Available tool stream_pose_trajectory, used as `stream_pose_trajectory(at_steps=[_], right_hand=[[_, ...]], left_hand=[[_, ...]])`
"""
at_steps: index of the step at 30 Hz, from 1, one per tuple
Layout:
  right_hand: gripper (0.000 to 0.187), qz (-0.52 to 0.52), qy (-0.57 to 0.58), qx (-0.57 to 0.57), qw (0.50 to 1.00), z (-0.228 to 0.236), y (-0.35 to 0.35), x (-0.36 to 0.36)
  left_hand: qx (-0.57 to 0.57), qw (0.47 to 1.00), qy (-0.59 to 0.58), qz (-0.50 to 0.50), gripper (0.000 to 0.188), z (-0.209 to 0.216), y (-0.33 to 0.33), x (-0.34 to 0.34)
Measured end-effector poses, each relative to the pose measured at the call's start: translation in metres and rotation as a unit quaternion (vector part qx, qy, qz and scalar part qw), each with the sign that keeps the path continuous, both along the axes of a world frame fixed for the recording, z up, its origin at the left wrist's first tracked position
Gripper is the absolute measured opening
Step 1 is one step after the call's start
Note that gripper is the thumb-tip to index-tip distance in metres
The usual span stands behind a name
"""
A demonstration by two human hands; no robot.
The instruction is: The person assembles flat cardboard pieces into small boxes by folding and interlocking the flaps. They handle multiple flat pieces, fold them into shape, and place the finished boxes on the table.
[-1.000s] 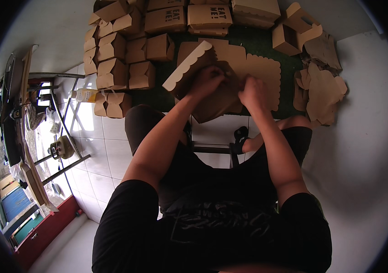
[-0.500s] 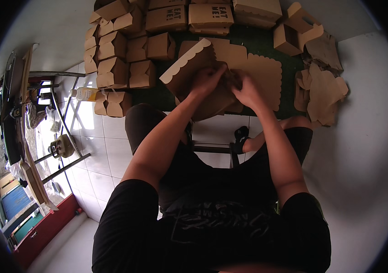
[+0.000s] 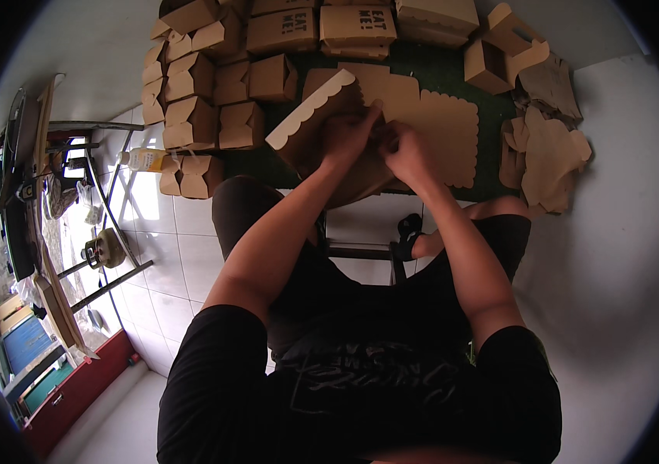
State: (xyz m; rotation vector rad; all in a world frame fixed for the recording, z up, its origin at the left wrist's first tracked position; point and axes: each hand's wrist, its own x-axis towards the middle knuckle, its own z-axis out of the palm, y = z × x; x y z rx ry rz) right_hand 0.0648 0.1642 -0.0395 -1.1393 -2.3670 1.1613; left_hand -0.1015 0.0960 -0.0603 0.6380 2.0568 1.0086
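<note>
Where scalloped brown cardboard stands folded, left hand and right hand pinch it.

Right hand, its fingertips in deep shadow, perhaps against the brown carton

The half-folded carton is brown with a paler, creamy rim; the flat cardboard sheet is plain brown. The matting is dark green. Black print marks the tan boxes. The shirt is black with grey lettering — the shorts, in shadow, seem black too.
</note>
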Motion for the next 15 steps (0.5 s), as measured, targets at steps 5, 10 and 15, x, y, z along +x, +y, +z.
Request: stream_pose_trajectory(at_steps=[5, 10, 15], right_hand=[[0.032, 0.009, 0.019, 0.008, 1.000, -0.003, -0.008, -0.003], [0.032, 0.028, 0.024, 0.019, 0.999, 0.000, -0.014, -0.003], [0.031, 0.053, -0.002, 0.065, 0.996, 0.007, -0.021, -0.003]], left_hand=[[-0.015, 0.999, -0.023, 0.034, 0.079, -0.001, 0.000, -0.006], [-0.012, 0.998, -0.034, 0.042, 0.081, -0.002, -0.002, -0.007], [-0.025, 0.997, -0.067, 0.040, 0.082, 0.000, -0.003, -0.009]])
